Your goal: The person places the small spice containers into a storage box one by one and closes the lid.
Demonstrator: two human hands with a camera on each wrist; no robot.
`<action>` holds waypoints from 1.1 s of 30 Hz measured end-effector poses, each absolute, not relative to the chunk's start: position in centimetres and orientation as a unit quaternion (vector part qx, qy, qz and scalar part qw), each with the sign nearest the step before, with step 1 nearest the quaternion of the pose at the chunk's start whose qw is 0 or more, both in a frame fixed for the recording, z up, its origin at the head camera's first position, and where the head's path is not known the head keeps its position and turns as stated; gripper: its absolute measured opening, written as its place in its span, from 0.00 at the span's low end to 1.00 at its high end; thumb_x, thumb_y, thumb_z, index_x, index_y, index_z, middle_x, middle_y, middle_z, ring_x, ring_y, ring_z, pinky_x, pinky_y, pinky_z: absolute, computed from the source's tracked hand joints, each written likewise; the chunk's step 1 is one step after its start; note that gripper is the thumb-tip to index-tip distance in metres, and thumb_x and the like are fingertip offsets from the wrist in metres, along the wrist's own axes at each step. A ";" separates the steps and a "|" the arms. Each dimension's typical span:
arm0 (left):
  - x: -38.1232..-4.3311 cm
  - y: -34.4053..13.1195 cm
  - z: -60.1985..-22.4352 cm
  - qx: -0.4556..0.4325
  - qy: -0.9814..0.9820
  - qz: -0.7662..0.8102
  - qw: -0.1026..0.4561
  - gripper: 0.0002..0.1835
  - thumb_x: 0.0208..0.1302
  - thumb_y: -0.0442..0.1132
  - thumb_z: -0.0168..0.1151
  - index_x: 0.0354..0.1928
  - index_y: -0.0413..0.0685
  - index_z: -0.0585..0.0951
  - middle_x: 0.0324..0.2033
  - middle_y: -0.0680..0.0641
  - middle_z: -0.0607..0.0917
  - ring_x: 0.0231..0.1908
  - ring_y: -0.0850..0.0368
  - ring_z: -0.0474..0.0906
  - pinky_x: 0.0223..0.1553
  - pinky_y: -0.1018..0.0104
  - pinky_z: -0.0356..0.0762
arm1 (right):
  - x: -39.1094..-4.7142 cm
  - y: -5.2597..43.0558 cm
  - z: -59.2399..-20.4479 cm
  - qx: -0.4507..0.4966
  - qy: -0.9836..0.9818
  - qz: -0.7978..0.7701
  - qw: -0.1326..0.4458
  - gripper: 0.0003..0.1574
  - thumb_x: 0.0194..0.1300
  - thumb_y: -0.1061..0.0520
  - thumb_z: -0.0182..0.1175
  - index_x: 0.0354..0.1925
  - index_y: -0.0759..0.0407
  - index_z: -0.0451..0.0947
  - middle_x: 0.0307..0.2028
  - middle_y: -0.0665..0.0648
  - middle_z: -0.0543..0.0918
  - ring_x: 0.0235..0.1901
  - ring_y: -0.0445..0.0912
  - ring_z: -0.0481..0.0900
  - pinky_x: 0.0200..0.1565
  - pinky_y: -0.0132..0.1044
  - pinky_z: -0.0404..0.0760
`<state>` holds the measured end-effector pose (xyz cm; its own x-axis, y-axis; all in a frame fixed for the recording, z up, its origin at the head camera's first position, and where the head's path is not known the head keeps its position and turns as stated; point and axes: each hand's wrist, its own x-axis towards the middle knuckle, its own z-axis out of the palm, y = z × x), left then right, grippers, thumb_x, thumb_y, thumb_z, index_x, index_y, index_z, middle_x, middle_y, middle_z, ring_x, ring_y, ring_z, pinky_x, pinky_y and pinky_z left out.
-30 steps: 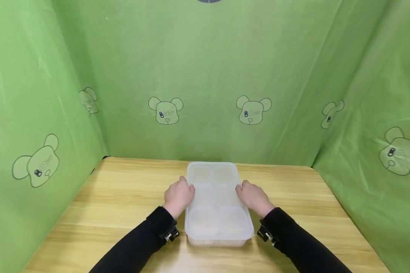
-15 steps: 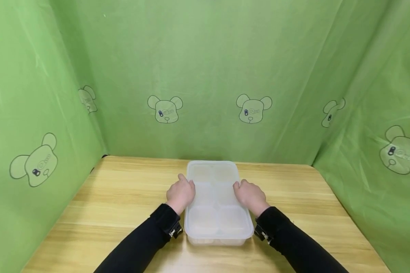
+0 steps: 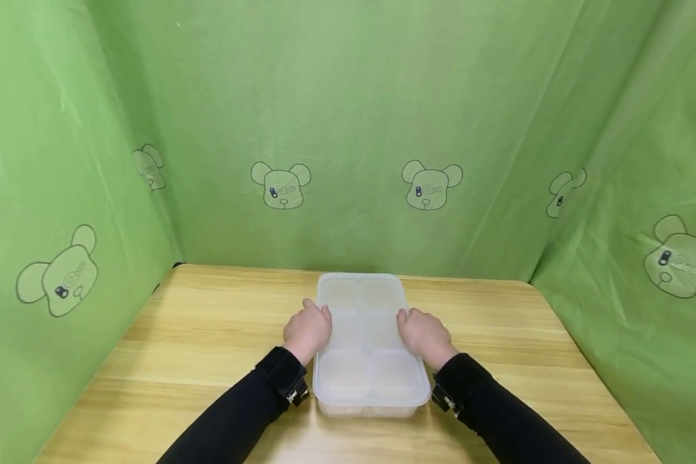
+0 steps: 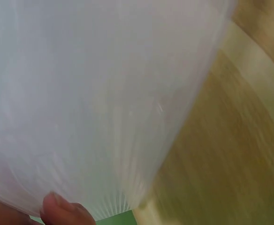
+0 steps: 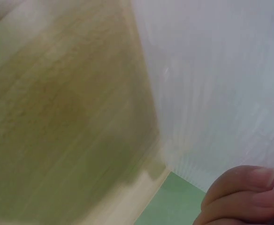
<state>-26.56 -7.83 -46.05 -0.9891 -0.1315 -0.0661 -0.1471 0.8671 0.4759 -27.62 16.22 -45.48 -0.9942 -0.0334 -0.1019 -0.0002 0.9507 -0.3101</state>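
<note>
A translucent white plastic food storage box with a lid sits lengthwise at the middle of the table. Its lid shows a grid of several rounded square sections. On its left long side, my left hand grips the rim, thumb along the lid's edge. Opposite it, my right hand holds the right rim in the same way. Both wrist views look at the box's ribbed side wall, with fingertips of the left hand and curled fingers of the right hand against it. What the box contains is blurred by the plastic.
The wooden table extends to both sides of the box. Green cloth with printed bear heads hangs behind it and on the left and right. The box's far end lies close to the table's back edge.
Both hands have shifted slightly inward, closer against the box, since a second ago. Over the last half second hands and box have stayed almost still.
</note>
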 end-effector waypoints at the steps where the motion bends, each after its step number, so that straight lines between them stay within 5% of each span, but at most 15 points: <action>1: -26.5 -7.8 -46.1 -0.071 0.966 0.249 0.017 0.35 0.79 0.53 0.39 0.72 0.28 0.58 0.26 0.37 0.82 0.22 0.46 0.77 0.22 0.56 0.74 | -27.6 16.2 -45.5 -0.010 0.986 -0.156 0.052 0.40 0.79 0.43 0.29 0.58 0.73 0.74 0.49 0.72 0.81 0.45 0.66 0.81 0.40 0.58 0.81; 10: -26.5 -8.3 -46.1 -0.029 0.961 0.275 0.028 0.31 0.81 0.50 0.34 0.65 0.27 0.68 0.42 0.32 0.83 0.37 0.39 0.82 0.37 0.50 0.81 | -27.5 16.3 -45.6 -0.026 0.984 -0.172 0.047 0.38 0.81 0.47 0.28 0.51 0.73 0.77 0.42 0.70 0.82 0.41 0.62 0.82 0.44 0.58 0.81; 19: -26.8 -9.0 -46.7 0.011 0.946 0.325 0.001 0.28 0.82 0.46 0.33 0.48 0.28 0.78 0.36 0.36 0.82 0.38 0.40 0.81 0.45 0.48 0.79 | -27.8 16.5 -46.0 -0.044 0.979 -0.198 0.031 0.36 0.82 0.48 0.28 0.44 0.73 0.77 0.29 0.65 0.79 0.32 0.56 0.81 0.43 0.55 0.82; 33: -27.4 -9.5 -47.4 0.036 0.936 0.349 0.013 0.30 0.82 0.45 0.30 0.53 0.25 0.77 0.47 0.30 0.83 0.48 0.36 0.81 0.54 0.45 0.76 | -28.0 16.9 -46.3 -0.030 0.960 -0.273 0.063 0.36 0.82 0.47 0.26 0.43 0.71 0.73 0.24 0.58 0.69 0.26 0.51 0.73 0.33 0.44 0.79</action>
